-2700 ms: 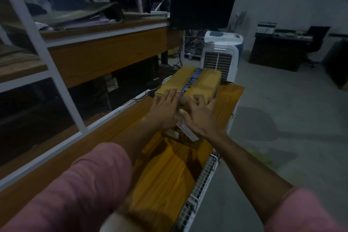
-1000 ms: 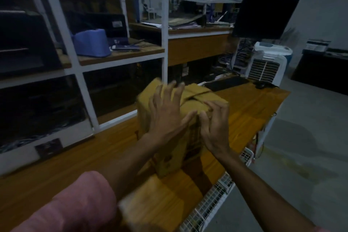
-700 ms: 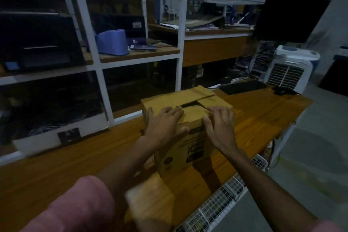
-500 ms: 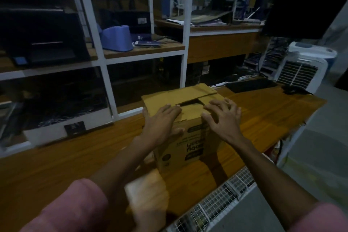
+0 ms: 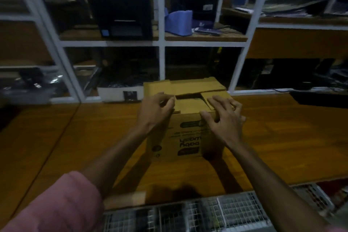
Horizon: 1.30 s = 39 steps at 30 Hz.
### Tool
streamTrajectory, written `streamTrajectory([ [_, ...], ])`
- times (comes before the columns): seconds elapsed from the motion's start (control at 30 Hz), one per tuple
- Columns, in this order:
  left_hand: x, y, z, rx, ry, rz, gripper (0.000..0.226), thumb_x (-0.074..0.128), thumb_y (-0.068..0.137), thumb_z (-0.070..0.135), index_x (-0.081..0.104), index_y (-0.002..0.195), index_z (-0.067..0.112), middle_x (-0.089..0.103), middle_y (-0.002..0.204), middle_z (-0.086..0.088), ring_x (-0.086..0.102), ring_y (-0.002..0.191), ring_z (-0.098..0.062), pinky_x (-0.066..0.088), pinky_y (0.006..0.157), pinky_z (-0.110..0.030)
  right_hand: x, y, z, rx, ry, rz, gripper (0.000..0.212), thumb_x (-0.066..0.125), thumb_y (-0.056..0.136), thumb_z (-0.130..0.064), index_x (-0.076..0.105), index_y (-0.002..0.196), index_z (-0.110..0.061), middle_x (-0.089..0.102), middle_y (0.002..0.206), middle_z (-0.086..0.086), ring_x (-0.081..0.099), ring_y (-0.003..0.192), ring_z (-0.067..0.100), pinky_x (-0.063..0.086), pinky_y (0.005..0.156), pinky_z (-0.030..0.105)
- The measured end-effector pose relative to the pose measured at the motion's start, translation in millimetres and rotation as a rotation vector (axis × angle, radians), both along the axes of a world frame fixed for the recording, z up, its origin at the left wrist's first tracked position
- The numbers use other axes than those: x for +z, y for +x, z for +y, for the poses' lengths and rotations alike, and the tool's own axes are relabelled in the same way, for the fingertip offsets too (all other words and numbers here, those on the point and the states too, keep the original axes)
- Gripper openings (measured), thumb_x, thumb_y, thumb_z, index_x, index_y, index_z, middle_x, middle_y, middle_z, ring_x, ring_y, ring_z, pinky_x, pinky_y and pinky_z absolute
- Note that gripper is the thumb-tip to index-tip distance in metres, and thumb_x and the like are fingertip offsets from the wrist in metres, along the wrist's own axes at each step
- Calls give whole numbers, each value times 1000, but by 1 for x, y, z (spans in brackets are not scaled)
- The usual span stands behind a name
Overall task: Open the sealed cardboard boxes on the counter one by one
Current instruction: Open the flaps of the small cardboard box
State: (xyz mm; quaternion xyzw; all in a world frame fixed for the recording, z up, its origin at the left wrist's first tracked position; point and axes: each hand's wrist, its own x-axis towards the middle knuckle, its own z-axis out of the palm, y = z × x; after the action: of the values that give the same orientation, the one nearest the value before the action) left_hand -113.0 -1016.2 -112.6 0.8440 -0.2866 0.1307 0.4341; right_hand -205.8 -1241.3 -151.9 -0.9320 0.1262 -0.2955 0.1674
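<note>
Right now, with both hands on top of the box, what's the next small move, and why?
Probably lift the near flap: a dark gap already shows between the box flaps, the left hand has its fingertips curled at that flap's edge, and the right hand lies spread on the right flap, steadying the box.

You're working in dim light; your forearms cast dark shadows on the table [image 5: 282,137], shelf posts [image 5: 62,43] bow at the edges, everything is soft.

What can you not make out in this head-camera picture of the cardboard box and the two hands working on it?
- Cardboard box contents: head view, only a dark gap between the flaps.
- Small print on its front: blurred, upside down.
- Left hand fingertip grip: blurred.
- Right hand palm: hidden by its own back.
</note>
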Motion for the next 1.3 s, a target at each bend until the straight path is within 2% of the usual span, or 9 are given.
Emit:
streamTrajectory([
  [0.17, 10, -3, 91, 165, 16, 18, 21, 62, 99, 21, 73, 114, 13, 68, 110, 5, 54, 95, 7, 42, 72, -4, -3, 28, 88, 109, 10, -7, 68, 37, 86, -77, 51, 141, -40, 42, 151, -13, 24, 138, 23, 31, 94, 47],
  [0.43, 5, -4, 233, 360, 44, 17, 19, 66, 95, 14, 74, 112, 17, 73, 115, -1, 60, 103, 2, 44, 69, 2, 1, 58, 221, 302, 5, 39, 69, 32, 85, -79, 48, 141, -41, 39, 153, -12, 23, 140, 25, 33, 96, 52],
  [0.57, -1, 5, 301, 406, 73, 24, 22, 66, 94, 18, 72, 113, 27, 72, 120, 0, 59, 110, 1, 47, 81, -6, 1, 73, 287, 320, -5, 38, 69, 33, 85, -79, 49, 140, -41, 40, 153, -10, 24, 138, 26, 32, 94, 52],
  [0.67, -2, 18, 353, 377, 89, 12, 24, 62, 96, 23, 71, 117, 28, 68, 129, 1, 62, 116, -8, 55, 95, -28, -1, 84, 335, 305, -29, 22, 71, 29, 85, -80, 50, 139, -40, 43, 151, -9, 27, 136, 27, 30, 90, 48],
  [0.8, -5, 51, 418, 277, 338, -34, 49, 38, 98, 50, 56, 139, 32, 50, 150, 9, 39, 142, -9, 37, 114, -45, -5, 93, 399, 215, -53, -9, 73, 29, 85, -81, 50, 140, -38, 45, 149, -7, 29, 134, 29, 27, 88, 45],
  [0.9, -8, 78, 459, 197, 461, -74, 57, 29, 100, 59, 42, 150, 34, 37, 159, 11, 26, 148, -10, 32, 117, -47, -7, 93, 445, 119, -73, -4, 73, 29, 86, -80, 48, 142, -38, 45, 149, -6, 28, 135, 28, 28, 89, 46],
  [1.03, -1, 94, 485, 85, 561, 20, 77, 14, 91, 78, 25, 156, 38, 19, 165, 14, 9, 153, -14, 26, 118, -56, -1, 83, 483, 7, -62, 60, 73, 28, 87, -80, 49, 143, -39, 44, 150, -7, 26, 136, 29, 32, 91, 51],
  [1.2, 12, 92, 485, 42, 671, 151, 78, 19, 92, 79, 9, 158, 39, -4, 167, 17, -21, 151, -27, 29, 112, -66, 18, 77, 488, -16, -30, 219, 76, 23, 84, -82, 44, 146, -44, 39, 156, -7, 23, 137, 28, 34, 96, 55],
  [1.3, 16, 96, 486, 21, 673, 203, 80, 21, 91, 80, 5, 158, 40, -9, 167, 15, -30, 148, -30, 24, 114, -70, 22, 77, 489, -25, -35, 253, 75, 23, 85, -81, 43, 146, -44, 39, 155, -4, 22, 136, 28, 36, 96, 55],
])
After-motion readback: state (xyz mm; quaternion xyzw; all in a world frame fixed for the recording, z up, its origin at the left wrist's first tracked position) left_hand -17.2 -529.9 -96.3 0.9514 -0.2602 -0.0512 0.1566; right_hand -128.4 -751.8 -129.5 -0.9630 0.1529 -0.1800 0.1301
